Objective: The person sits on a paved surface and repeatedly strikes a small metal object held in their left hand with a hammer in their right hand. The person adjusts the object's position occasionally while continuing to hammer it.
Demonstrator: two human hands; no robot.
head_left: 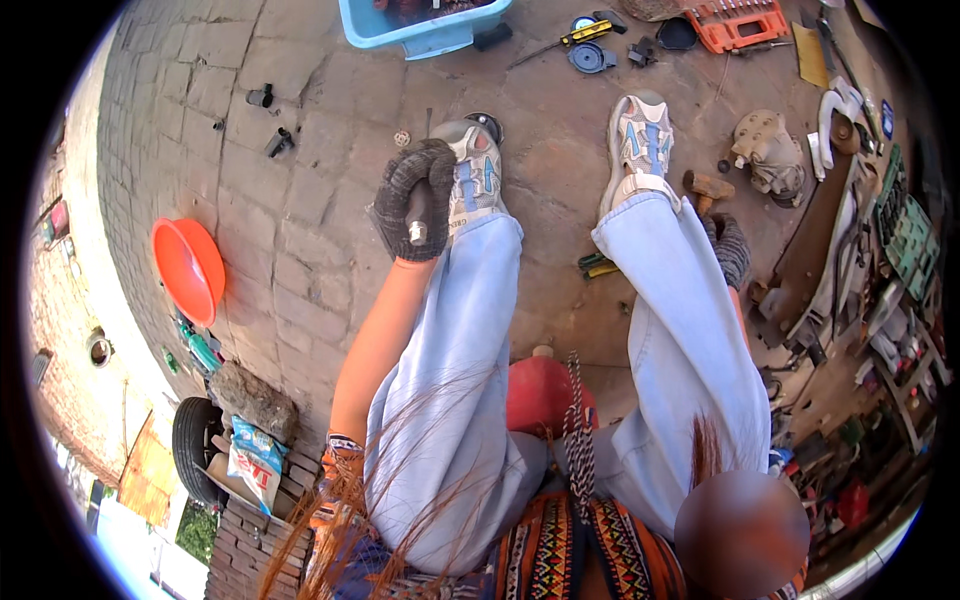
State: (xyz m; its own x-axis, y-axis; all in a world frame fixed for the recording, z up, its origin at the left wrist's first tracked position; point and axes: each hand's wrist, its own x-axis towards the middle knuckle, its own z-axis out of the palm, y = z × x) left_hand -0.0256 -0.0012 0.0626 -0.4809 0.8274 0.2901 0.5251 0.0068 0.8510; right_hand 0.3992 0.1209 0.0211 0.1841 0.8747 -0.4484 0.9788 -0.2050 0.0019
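Note:
In a dark grey knit glove, my left hand is closed around a small cylindrical part with a shiny metal end, held upright beside my left shoe. My right hand, gloved alike, is partly hidden behind my right leg. It grips the handle of a hammer whose brownish head points forward. A dirty metal housing lies on the ground just beyond the hammer. Green-and-yellow-handled pliers rest between my legs.
A light-blue tub stands ahead, with a yellow screwdriver and an orange socket case to its right. An orange basin and a tire are at left. Saws and piled tools line the right side.

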